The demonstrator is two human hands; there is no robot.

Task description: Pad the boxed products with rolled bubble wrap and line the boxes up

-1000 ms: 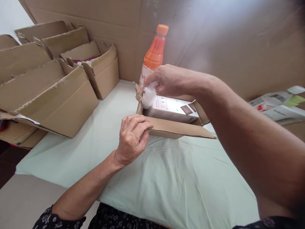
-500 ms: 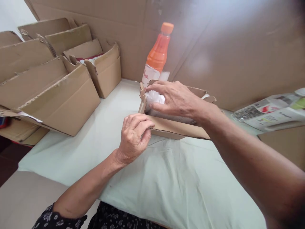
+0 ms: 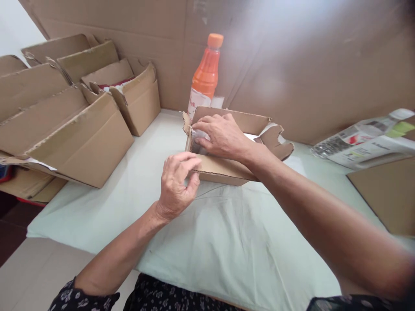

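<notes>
A: In the head view, where is the open cardboard box [image 3: 220, 177]?
B: Mid-frame on the cloth-covered tabletop [image 3: 227, 242], its near flap leaning out towards the person.

A: And the right hand [image 3: 209, 137]?
B: Reaching into the box's left end, palm down. Thumb and fingers are parted, with a clear, crinkled plastic wad [image 3: 197, 134] showing between them. Whether they pinch it or merely press on it, I can't tell.

A: The left hand [image 3: 186, 170]?
B: It's at the left end of the near flap, fingers half curled, thumb a little apart from them. The fingertips overlap the cardboard and look blurred; I can't tell if they grip it.

A: Anything else inside the box?
B: A sliver of something white shows past the right wrist; the arm hides the rest.

A: What's around it?
B: An orange-capped bottle [image 3: 205, 77] stands upright just behind the left end. Far left are more open cartons [image 3: 97, 142], well apart from it. To the right, a clear bottle [image 3: 359, 134] lies on its side beside a white bottle [image 3: 372, 153]. A big cardboard panel [image 3: 292, 65] rises behind.
</notes>
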